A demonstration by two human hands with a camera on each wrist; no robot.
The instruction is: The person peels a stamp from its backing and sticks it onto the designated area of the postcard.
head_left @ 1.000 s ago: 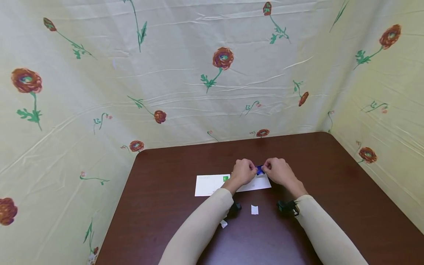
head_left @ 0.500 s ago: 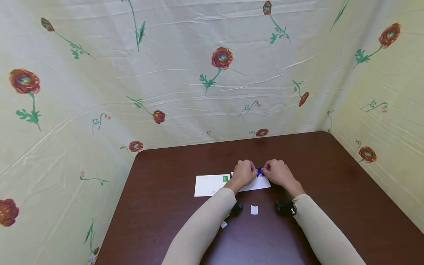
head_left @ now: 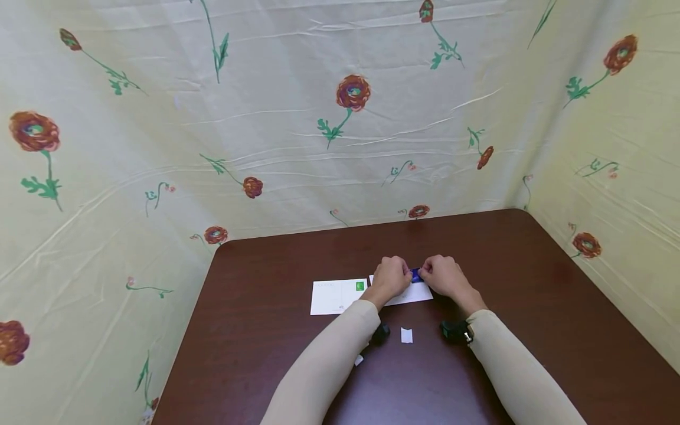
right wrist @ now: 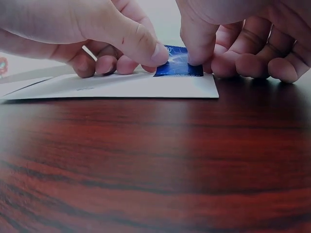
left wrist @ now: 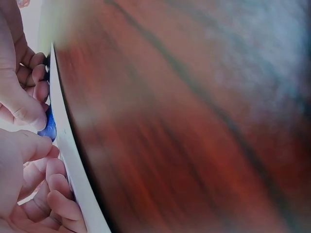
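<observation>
A blue postage stamp (right wrist: 177, 70) lies over the right end of a white postcard (head_left: 409, 296), at its far edge in the head view. My left hand (head_left: 391, 278) pinches the stamp's left side, thumb on its face. From the other side my right hand (head_left: 446, 276) pinches the right edge. In the right wrist view both thumbs nearly meet across the stamp, and its lower edge sits close over the card. The fingertips behind it are hidden. The left wrist view shows only a blue sliver of the stamp between the two hands.
To the left lies a second white postcard (head_left: 334, 297) with a green stamp (head_left: 360, 286) in its corner. Nearer the body are a small white paper piece (head_left: 406, 336) and another scrap (head_left: 359, 360) beside the left sleeve. The brown table (head_left: 265, 336) meets flowered cloth behind.
My left hand has shifted slightly right, uncovering the far left corner of the right postcard. The stamp has come slightly nearer the body. Both hands keep their hold on it.
</observation>
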